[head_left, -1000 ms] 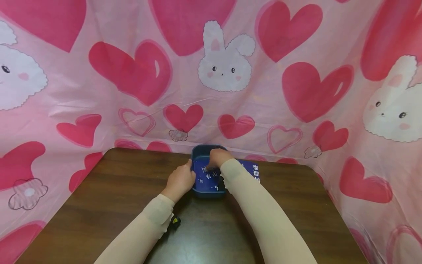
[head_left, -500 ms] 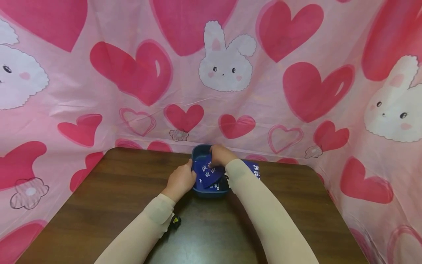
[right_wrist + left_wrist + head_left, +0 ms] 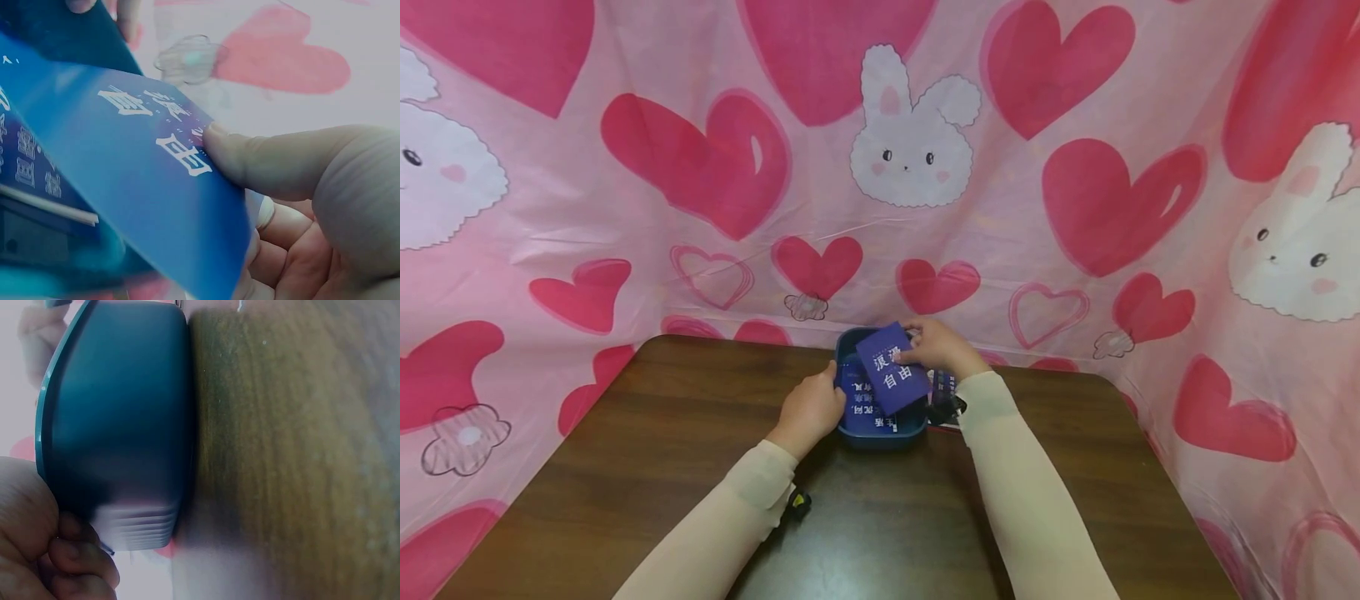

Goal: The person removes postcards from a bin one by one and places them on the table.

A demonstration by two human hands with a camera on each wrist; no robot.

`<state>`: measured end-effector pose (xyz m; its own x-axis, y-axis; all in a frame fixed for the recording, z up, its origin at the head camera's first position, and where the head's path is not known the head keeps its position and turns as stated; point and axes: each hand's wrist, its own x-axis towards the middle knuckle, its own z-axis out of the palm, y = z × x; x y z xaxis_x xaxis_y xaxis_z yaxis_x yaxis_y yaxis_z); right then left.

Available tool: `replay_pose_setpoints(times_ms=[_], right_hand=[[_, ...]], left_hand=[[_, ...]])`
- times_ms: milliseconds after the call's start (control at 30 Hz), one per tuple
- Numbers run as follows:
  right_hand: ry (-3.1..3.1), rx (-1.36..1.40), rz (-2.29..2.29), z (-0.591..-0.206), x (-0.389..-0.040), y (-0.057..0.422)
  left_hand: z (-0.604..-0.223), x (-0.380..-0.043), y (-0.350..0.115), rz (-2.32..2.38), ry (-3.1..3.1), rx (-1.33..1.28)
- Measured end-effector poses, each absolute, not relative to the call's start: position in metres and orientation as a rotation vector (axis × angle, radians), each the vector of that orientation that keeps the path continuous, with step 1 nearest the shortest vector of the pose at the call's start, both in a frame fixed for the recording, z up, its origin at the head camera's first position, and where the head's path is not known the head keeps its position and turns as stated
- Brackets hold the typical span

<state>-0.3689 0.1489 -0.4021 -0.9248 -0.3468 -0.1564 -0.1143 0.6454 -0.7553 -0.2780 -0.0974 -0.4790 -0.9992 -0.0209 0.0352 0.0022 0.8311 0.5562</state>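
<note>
Though dark, tabletop amid pink drapery.

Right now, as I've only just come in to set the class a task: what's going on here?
A person is handling printed cards at a wooden table. Their left hand grips the near-left edge of a blue box, which stands on the table. Their right hand pinches a blue card above it. Another blue printed piece lies inside.

Card hides part of bin; left wrist view crops left hand.
</note>
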Motion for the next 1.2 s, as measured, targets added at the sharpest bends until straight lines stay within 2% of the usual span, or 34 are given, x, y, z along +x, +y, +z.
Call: replay_pose_setpoints(times_ms=[233,600,1200], right_hand=[[2.454,-0.230,-1.449,-0.416,-0.364,0.192],[2.391,-0.106,-1.599,-0.424,-0.347,0.264],[2.383,0.003,-1.579,-0.441,-0.343,0.311]], left_hand=[[-0.479,-0.278,-0.097,-0.891,-2.965,0.018],[-0.477,-0.276,-0.094,-0.901,-2.970,0.023],[-0.478,-0.271,-0.093,-0.910,-2.976,0.030]])
